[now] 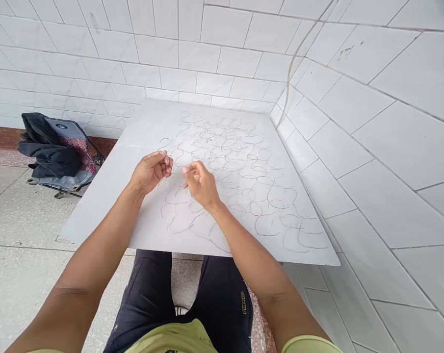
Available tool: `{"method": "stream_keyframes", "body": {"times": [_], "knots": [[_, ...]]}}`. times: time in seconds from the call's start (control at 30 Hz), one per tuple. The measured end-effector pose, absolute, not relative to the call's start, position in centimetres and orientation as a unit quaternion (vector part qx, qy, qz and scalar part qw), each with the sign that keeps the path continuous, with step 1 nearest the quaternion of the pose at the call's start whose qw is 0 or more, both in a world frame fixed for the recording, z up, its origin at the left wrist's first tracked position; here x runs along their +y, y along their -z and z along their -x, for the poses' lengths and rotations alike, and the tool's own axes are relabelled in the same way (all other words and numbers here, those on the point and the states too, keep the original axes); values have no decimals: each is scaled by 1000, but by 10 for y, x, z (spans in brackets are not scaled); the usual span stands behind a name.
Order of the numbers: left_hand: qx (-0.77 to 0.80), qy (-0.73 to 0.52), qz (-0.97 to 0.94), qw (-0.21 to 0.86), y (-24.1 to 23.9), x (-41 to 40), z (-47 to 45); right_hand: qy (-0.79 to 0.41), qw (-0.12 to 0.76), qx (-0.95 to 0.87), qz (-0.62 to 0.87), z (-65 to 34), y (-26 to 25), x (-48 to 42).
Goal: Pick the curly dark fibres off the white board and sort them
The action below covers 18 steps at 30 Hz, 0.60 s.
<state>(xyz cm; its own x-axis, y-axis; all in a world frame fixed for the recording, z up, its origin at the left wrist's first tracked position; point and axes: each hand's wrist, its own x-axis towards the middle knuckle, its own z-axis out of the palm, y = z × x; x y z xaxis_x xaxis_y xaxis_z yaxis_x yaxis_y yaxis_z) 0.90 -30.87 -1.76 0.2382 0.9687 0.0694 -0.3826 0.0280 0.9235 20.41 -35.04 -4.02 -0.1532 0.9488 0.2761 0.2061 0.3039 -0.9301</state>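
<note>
My left hand (153, 171) is over the white board, thumb and index finger pinched together on a thin curved wire (165, 139). A loop of it shows above the fingertips, and a short end seems to stick out below the hand. Just to the right, my right hand (202, 185) is closed, its thumb and fingers curled toward each other. Whether anything thin is between them I cannot make out. The two hands are apart. Many thin bent wires (256, 234) lie scattered and overlapping on the board (92, 211), mostly to the right of and beyond my hands.
White tiled walls (225, 24) meet behind and to the right of the board. A pale cable (288, 78) runs down the corner. On the floor at left stands a folding chair (82, 147) with dark cloth (56, 157) on it. My knees are under the board's front edge.
</note>
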Motion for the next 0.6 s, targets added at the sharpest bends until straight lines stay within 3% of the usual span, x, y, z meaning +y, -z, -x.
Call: {"method": "stream_keyframes", "body": {"times": [0.3, 0.5, 0.6], "knots": [[323, -477, -483, 659, 19, -312, -13, -557, 415, -624, 359, -213, 42, -338], [391, -481, -508, 598, 16, -318, -19, -535, 491, -555, 406, -210, 49, -331], [419, -419, -556, 583, 18, -324, -23, -507, 530, -532, 423, -212, 50, -327]]}}
